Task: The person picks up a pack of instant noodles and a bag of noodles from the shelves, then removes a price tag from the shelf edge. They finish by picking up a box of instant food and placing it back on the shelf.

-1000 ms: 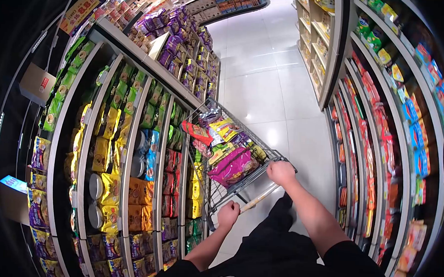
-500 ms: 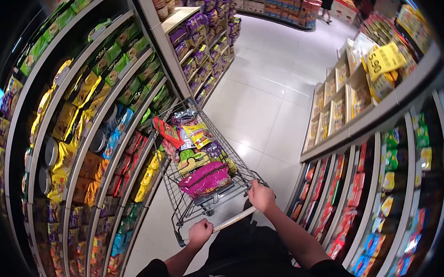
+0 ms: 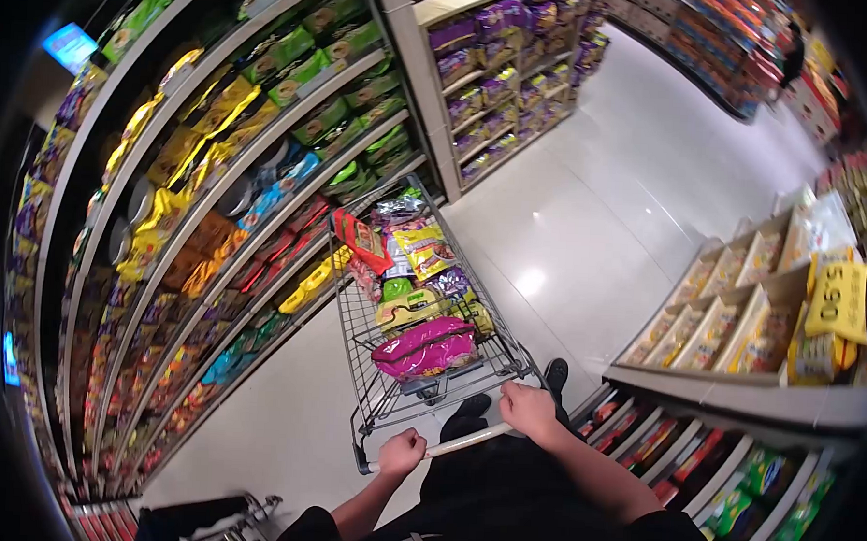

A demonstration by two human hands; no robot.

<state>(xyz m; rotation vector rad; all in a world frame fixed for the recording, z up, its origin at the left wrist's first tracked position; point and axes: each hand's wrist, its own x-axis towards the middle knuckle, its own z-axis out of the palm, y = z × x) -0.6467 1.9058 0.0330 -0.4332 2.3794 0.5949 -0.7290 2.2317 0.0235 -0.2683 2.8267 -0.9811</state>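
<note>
A wire shopping cart (image 3: 353, 340) stands in front of me, its pale handle bar (image 3: 467, 440) running across near my body. My left hand (image 3: 402, 452) is wrapped round the bar's left part, and my right hand (image 3: 527, 408) grips it towards the right end. In the basket lie a magenta bag (image 3: 424, 348), a yellow-green pack (image 3: 410, 310), a yellow pack (image 3: 425, 250), a red pack (image 3: 362, 240) and several other packets, some partly hidden beneath.
Tall shelves of bagged goods (image 3: 302, 67) line the left side, close to the cart. Purple packs (image 3: 501, 61) fill a unit ahead. A display bin (image 3: 707, 311) with a yellow price sign (image 3: 837, 298) stands right. A person (image 3: 791, 59) is far back right.
The view has turned left, so the far unit and the right-hand bin sit further right. My shoes and a dark object at the lower left now show. Both hands keep hold of the bar.
</note>
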